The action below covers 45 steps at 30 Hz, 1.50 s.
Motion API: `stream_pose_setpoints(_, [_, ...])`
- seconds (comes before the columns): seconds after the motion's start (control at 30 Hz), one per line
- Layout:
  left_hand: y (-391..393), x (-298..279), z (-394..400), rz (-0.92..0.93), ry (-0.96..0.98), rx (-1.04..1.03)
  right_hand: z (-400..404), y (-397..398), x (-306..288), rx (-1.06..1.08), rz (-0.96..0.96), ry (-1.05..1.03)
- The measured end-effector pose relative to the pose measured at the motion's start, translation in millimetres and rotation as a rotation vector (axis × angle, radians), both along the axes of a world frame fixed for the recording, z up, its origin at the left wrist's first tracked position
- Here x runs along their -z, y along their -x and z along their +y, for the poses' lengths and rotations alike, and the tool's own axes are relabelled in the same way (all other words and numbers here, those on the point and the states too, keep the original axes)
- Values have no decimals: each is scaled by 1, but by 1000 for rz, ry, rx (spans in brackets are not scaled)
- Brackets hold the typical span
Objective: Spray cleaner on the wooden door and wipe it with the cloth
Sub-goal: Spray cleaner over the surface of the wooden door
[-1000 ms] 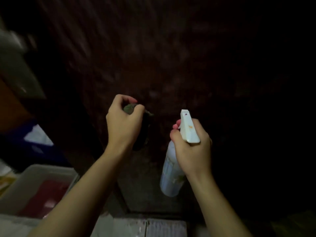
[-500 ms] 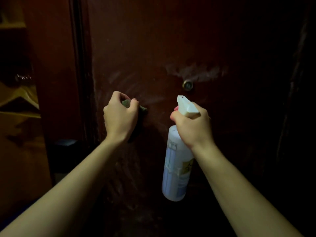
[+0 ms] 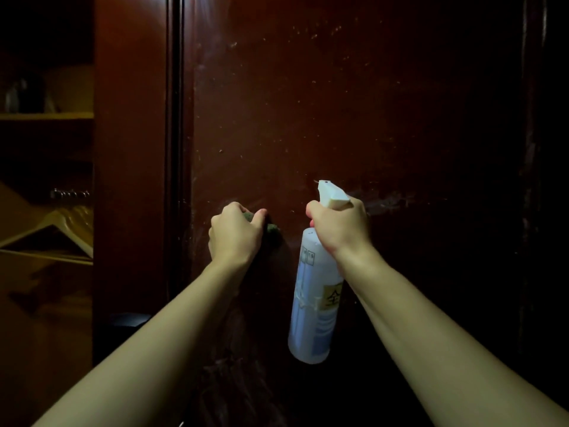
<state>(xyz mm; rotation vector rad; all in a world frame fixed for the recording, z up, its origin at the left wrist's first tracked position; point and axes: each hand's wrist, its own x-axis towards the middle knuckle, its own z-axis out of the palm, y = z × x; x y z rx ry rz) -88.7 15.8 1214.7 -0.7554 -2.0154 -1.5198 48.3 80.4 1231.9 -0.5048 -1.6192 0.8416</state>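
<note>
At dim wooden door [image 3: 338,103] | left hand [image 3: 235,238] grips cloth [image 3: 272,228] | right hand [image 3: 341,226] holds spray bottle [image 3: 314,303]

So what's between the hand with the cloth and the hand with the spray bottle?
Nothing but bare door. In the head view, a dark strip of wood separates the left hand, gripping the cloth, from the right hand, holding the spray bottle.

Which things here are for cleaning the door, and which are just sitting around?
For the job:
- wooden door
- spray bottle, gripped by the right hand
- green cloth, held against the door by the left hand

Just sitting around:
- wooden hanger in the open cupboard on the left
- shelf above it, with dim things too dark to tell
</note>
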Motion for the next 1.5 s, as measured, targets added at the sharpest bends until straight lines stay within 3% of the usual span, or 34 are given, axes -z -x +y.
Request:
stream_pose_setpoints(0.6, [-8,1,0,6,77,-16,7,-34,4,-34,46,60])
stream_pose_setpoints(1.23, [-21,2,5,17,112,-13,39,-101,14,162,-6,87])
stream_pose_setpoints(1.5, [-29,3,9,72,140,18,46,-102,18,145,-21,78])
